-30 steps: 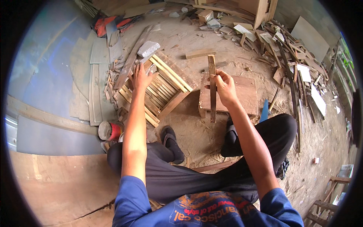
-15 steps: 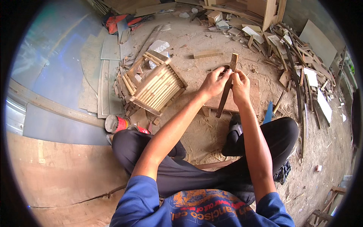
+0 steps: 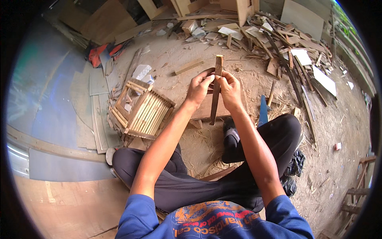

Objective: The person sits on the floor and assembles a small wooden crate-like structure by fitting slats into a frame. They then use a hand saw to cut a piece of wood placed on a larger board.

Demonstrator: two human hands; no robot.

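In front of me, above a low wooden board (image 3: 206, 110) on the ground, a narrow dark wooden strip (image 3: 215, 104) stands nearly lengthwise, its pale cut end pointing away. My left hand (image 3: 200, 87) grips it from the left with thumb and fingers, near its upper half. From the other side my right hand (image 3: 230, 91) pinches the same part. The thumbs almost meet on the strip; the fingertips behind it are partly hidden. Left of my hands a small slatted wooden frame (image 3: 148, 113) rests tilted on scrap.
A blue saw blade (image 3: 263, 110) and a thin stick (image 3: 272, 92) lie beside my right knee. A loose wooden block (image 3: 188, 67) lies beyond my hands. Scrap wood (image 3: 296, 51) is heaped at the far right; grey sheets (image 3: 59, 103) cover the left side.
The view has turned, so the surroundings sit further left and more of the back shows. Both hands still hold the wooden strip, which now appears more upright.
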